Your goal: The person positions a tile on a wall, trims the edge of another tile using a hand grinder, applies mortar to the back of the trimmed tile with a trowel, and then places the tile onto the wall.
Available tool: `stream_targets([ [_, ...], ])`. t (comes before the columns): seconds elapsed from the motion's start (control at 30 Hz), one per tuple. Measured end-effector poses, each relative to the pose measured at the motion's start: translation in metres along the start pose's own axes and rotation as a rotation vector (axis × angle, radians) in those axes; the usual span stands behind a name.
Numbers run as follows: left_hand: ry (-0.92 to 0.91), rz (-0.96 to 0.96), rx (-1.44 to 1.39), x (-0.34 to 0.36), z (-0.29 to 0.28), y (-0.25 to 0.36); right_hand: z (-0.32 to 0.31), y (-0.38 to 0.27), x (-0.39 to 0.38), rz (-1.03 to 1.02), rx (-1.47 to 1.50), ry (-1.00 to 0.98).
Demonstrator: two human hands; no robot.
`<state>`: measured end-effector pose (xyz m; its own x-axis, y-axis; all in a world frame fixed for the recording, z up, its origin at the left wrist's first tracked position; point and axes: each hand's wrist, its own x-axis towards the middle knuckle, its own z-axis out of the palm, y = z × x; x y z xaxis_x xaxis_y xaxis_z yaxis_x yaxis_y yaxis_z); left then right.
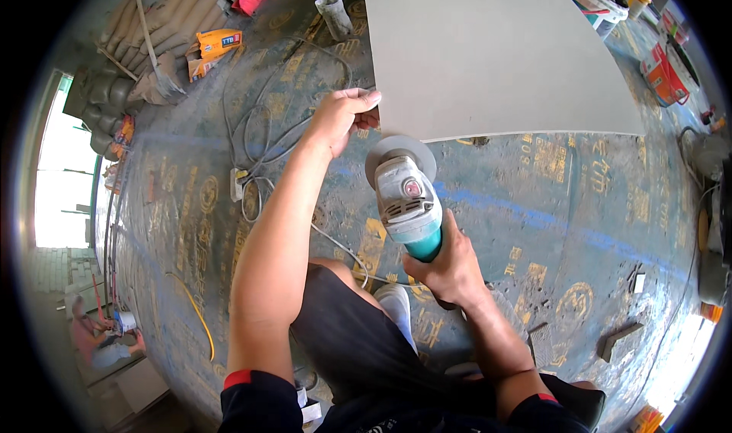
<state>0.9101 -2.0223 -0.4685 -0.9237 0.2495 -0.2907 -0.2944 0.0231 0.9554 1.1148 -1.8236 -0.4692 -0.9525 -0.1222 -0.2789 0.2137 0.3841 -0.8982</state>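
My right hand (pixel 451 269) is wrapped round the teal body of an angle grinder (pixel 408 200) with a grey, dusty head. Its round disc (pixel 425 154) sits right by the near left corner of a large grey tile (pixel 496 59); whether it touches the edge cannot be made out. At that tile's left edge, just above the corner, my left hand (pixel 343 119) grips with the thumb on the rim and the other fingers curled below. The tile's far end runs out of the picture.
Loops of grey cable (pixel 263 154) lie left of my arm, near a socket block (pixel 237 184). Filled sacks (pixel 156 28) and a yellow bag (pixel 216 45) are at the far left; buckets (pixel 665 73) stand far right. Tile offcuts (pixel 619 341) lie near right. Another person (pixel 95 334) sits at the left.
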Motion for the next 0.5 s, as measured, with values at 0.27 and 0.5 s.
stream_targets([
  [0.27, 0.029, -0.027, -0.036, 0.000, 0.000, 0.003, -0.015, 0.002, -0.006, -0.022, 0.139, 0.105],
  [0.5, 0.052, -0.031, -0.039, 0.001, -0.004, 0.000, -0.022, 0.013, -0.005, -0.047, 0.273, 0.175],
])
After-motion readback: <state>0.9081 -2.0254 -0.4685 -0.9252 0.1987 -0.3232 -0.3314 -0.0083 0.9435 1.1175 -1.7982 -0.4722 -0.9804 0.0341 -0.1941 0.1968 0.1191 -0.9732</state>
